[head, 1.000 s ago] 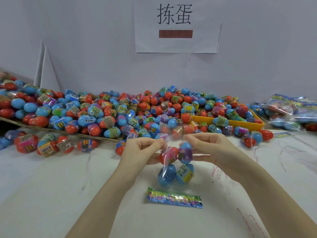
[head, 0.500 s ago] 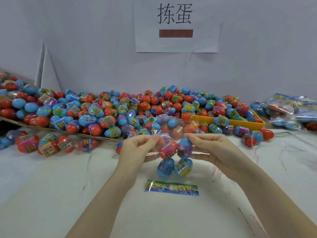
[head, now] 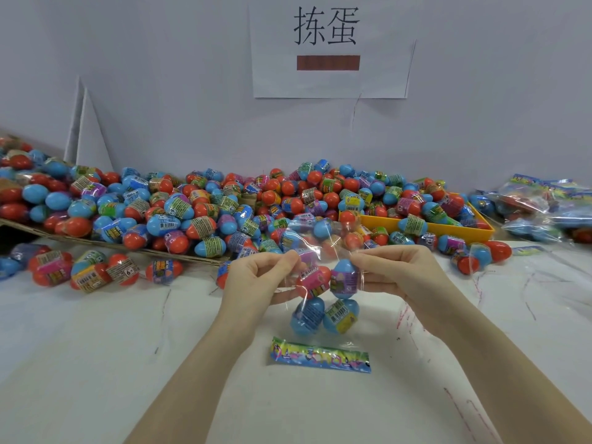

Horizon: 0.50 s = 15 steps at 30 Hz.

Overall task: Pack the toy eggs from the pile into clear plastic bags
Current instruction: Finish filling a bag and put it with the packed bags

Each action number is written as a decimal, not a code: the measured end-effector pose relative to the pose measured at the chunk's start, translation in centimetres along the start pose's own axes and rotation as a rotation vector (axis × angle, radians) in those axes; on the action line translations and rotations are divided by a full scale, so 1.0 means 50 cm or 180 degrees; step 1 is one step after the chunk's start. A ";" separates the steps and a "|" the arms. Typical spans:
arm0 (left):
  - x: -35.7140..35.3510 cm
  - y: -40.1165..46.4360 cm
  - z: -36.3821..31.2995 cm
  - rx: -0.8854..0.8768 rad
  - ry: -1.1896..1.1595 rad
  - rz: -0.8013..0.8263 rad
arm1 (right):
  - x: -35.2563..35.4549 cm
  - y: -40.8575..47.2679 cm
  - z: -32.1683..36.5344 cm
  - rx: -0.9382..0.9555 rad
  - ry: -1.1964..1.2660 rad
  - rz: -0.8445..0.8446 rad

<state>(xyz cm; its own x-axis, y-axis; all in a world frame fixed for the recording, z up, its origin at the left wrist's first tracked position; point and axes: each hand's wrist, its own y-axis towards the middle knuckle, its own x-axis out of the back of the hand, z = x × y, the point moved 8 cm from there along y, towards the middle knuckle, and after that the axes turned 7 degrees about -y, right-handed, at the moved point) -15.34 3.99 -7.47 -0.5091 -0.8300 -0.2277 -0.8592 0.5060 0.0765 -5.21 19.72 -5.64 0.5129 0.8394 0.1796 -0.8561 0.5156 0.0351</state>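
Left hand (head: 256, 283): fingers and thumb pinch the left upper edge of the clear plastic bag (head: 323, 270); held above the table (head: 96, 363)
Right hand (head: 400, 274): pinches the right upper edge of the same bag; the two hands face each other with the bag hanging between them
Bag contents: four toy eggs (head: 320, 299) inside, two above and two below; the open top stands up above the fingertips, apparently not yet sealed
Below the hands: a printed header card (head: 320, 355) lies flat on the table, just under the bag; not touching it
Beyond the hands: the pile (head: 192, 213) of loose eggs stretches across the back, partly on cardboard (head: 96, 241); a yellow tray (head: 448, 227) to the right holds more
Far right of the right hand: finished bags (head: 544, 203) lie stacked
Progress: several bags done, this one seemingly filled and awaiting closure, perhaps with the card; by the size of the pile, most of the work remains
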 end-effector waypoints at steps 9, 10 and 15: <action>-0.001 0.001 -0.001 -0.0003 0.0012 -0.0030 | 0.002 -0.004 0.007 0.0014 -0.0034 -0.0139; -0.002 0.001 -0.001 0.0004 0.0017 -0.0027 | 0.002 -0.003 0.006 0.0024 -0.0073 -0.0154; 0.006 0.001 -0.006 -0.0107 0.0081 -0.0030 | 0.007 0.001 0.003 -0.0001 -0.0066 -0.0272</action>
<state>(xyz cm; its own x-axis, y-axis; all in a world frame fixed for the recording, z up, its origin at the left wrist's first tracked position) -15.55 3.71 -7.24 -0.5019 -0.8406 -0.2038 -0.8649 0.4904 0.1072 -5.11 20.01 -5.42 0.5827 0.7886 0.1964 -0.8092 0.5854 0.0507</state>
